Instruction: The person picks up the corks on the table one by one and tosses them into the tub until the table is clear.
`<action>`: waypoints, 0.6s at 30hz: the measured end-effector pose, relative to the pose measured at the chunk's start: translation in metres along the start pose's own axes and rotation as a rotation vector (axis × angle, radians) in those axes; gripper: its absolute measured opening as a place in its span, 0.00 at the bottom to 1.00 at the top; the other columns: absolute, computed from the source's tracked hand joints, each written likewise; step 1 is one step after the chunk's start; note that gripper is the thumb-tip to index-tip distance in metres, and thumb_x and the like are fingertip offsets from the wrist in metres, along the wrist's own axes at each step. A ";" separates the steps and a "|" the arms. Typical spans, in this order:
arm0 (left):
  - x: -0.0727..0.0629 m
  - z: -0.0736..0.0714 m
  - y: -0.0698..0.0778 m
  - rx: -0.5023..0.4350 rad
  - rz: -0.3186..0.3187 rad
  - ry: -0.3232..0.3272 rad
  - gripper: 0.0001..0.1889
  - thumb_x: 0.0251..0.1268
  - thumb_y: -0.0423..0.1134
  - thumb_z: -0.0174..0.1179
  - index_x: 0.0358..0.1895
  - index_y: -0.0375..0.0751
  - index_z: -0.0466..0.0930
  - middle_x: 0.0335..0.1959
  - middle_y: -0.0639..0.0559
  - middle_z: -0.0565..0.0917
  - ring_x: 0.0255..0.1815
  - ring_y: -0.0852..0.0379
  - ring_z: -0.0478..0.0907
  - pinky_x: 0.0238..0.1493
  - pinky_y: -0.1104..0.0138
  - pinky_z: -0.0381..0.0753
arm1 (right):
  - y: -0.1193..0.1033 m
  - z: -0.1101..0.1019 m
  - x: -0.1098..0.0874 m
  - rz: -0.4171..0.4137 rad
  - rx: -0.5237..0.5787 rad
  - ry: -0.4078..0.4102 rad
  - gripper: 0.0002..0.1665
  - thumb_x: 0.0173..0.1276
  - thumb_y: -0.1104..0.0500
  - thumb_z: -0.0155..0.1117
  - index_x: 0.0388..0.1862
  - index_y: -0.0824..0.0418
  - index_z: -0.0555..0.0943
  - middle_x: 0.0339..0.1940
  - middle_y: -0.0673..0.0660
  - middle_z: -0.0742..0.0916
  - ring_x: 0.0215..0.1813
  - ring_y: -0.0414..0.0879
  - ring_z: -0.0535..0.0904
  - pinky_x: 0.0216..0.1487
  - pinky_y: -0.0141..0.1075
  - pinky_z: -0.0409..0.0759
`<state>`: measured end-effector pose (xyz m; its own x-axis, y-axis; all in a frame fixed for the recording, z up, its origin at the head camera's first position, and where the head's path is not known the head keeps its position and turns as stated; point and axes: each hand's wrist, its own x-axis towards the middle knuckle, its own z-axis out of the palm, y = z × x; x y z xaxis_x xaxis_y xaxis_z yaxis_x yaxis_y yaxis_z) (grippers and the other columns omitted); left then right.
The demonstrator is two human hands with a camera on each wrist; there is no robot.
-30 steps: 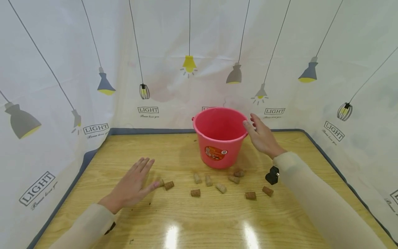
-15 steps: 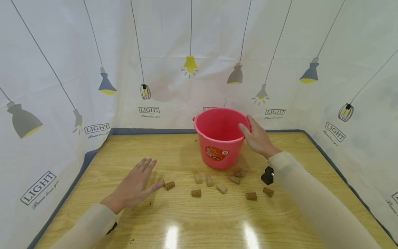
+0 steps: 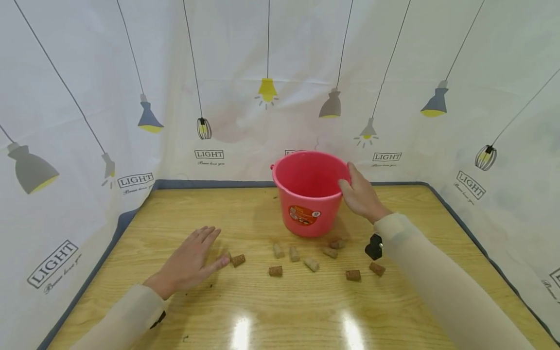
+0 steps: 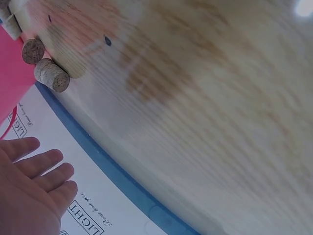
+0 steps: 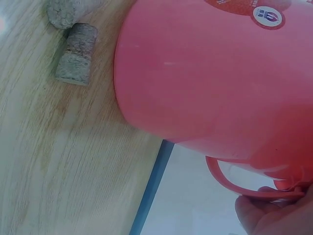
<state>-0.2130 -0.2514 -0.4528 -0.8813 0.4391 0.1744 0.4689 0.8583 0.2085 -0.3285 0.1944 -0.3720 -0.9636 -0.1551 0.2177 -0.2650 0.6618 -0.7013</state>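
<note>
In the head view, your right hand point(image 3: 360, 194) grips the rim of the pink bucket point(image 3: 309, 200) on its right side, thumb over the inner edge. The bucket stands upright toward the back of the bench point(image 3: 271, 306), a red sticker point(image 3: 303, 216) facing you. Your left hand point(image 3: 183, 265) is flat with fingers extended, holding nothing; its thumb is right by a cork point(image 3: 226, 255), and contact is unclear. More corks point(image 3: 275, 271) lie scattered in front of the bucket. Behind it hangs a white backdrop point(image 3: 245, 48) printed with lamps.

In the left wrist view, your left fingers are stretched out with gaps between them. Part of the bucket shows at the left edge, corks beside it.

In the right wrist view, the bucket's wall fills much of the picture. Your fingertips are at its red handle point(image 5: 234, 183), and two corks lie near its base.
</note>
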 end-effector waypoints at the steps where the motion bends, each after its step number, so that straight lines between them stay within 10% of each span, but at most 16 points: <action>1: 0.000 0.000 0.000 0.006 0.004 0.002 0.45 0.75 0.65 0.51 0.80 0.33 0.56 0.77 0.32 0.63 0.79 0.34 0.56 0.77 0.41 0.53 | 0.000 0.000 0.000 0.002 -0.004 0.003 0.43 0.82 0.46 0.37 0.85 0.66 0.40 0.84 0.65 0.55 0.84 0.60 0.48 0.80 0.57 0.49; 18: 0.010 0.006 0.002 0.027 0.035 0.020 0.28 0.70 0.48 0.66 0.64 0.32 0.77 0.61 0.38 0.81 0.63 0.39 0.77 0.64 0.45 0.76 | -0.001 -0.001 0.001 0.006 -0.004 -0.010 0.42 0.80 0.52 0.35 0.84 0.68 0.40 0.85 0.64 0.52 0.84 0.59 0.46 0.81 0.56 0.47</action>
<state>-0.2211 -0.2442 -0.4562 -0.8628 0.4640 0.2008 0.4977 0.8494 0.1755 -0.3295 0.1945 -0.3702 -0.9656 -0.1585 0.2062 -0.2588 0.6659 -0.6998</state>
